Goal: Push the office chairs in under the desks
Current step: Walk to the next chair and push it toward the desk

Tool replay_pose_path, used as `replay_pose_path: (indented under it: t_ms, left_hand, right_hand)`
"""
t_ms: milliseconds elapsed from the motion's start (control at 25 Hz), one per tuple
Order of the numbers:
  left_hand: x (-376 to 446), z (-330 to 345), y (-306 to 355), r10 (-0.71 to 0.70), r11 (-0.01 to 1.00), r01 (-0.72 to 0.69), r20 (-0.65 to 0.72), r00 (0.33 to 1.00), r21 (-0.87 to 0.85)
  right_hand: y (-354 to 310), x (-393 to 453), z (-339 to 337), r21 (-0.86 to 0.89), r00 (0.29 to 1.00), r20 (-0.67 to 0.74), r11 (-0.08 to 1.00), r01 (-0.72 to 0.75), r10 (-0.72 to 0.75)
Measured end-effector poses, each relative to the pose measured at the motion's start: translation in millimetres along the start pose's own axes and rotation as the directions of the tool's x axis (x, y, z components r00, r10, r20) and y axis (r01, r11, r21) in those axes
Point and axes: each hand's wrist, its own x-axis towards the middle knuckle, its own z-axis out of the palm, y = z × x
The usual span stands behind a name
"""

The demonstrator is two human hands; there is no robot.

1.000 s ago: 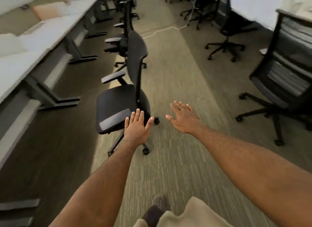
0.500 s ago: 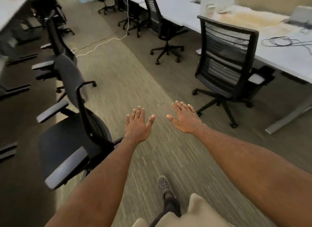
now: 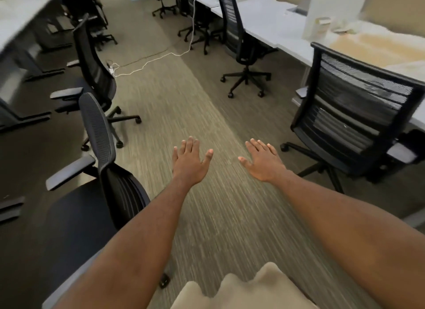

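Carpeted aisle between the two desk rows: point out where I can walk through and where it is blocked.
Free: the striped carpet aisle between the near black mesh chair on the left and the black slat-backed chair on the right. Crowded: a white cable crosses the floor farther up, among more black chairs. Both open hands touch nothing.

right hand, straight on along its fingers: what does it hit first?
Probably nothing close. The right hand is open, fingers aimed up the aisle, slightly left. That line runs over bare carpet; the mesh-back chair sits off to its right. Depth is hard to judge.

Head camera looks forward, down the aisle.
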Motion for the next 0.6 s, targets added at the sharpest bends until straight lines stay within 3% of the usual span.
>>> replay_pose_path:
  t_ms: [120, 320, 440, 600]
  left_hand:
    - [40.9, -22.4, -12.5, -0.048, 0.998, 0.052, -0.112, 0.993, 0.031]
    - [100.7, -53.1, -60.0, -0.232, 0.953, 0.275, -0.276, 0.933, 0.128]
    - [122.6, -76.0, -91.7, -0.395, 0.854, 0.488, -0.389, 0.832, 0.177]
    - [120.2, -98.2, -113.7, -0.710, 0.588, 0.803, -0.412, 0.571, 0.098]
  right_hand:
    - [-17.1, 63.7, -12.0, -0.005, 0.997, -0.002, 0.997, 0.076, -0.076]
    - [-79.0, 194.3, -14.4, -0.022, 0.953, 0.040, 0.953, 0.301, -0.300]
    - [-125.3, 272.8, -14.5, -0.039, 0.864, 0.092, 0.865, 0.500, -0.496]
    - [-183.6, 342.2, -28.4, -0.011, 0.694, 0.178, 0.704, 0.710, -0.698]
